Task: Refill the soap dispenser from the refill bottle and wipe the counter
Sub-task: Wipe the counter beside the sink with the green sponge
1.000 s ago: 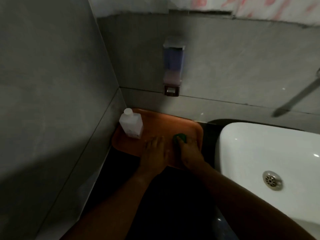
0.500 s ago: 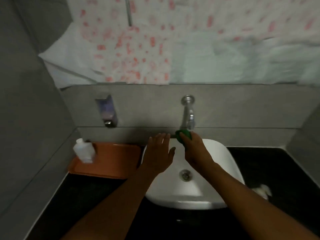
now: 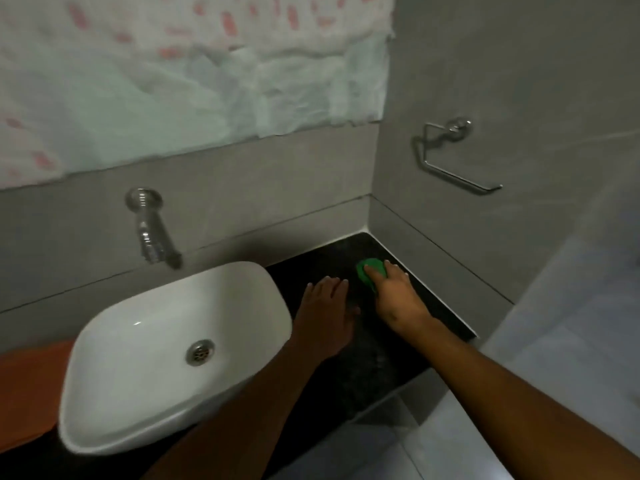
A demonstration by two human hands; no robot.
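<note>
On the dark worktop (image 3: 374, 355), right of the basin, is where all the action is. Wiping is the step in hand, by my reading, and it is working the far right corner where the two grey walls meet.

Biggest thing first: the white basin (image 3: 114, 386), and its bowl is empty, nothing but the metal drain (image 3: 200, 352) at the bottom and the wall tap (image 3: 152, 230) leaning over its back rim. At the left edge, a sliver of orange tray (image 3: 24, 386) peeks out from behind the basin, and what sits on it cannot be seen. On the right wall, a bare metal paper holder (image 3: 450, 161).

Down to the hands. The left hand (image 3: 325, 317) lies flat, fingers spread, its grip released, holding nothing, braced on the worktop just beside the right. The right hand (image 3: 398, 296) presses down on a green sponge (image 3: 369, 271), fingers closed over the top of it, sponge flat on the stone near the back corner.

How far along? The soap dispenser and refill bottle are both out of shot, so whether the refill is done cannot be told from here. The wipe itself is under way, and I'd judge the strip nearer the front edge may want a pass too.
</note>
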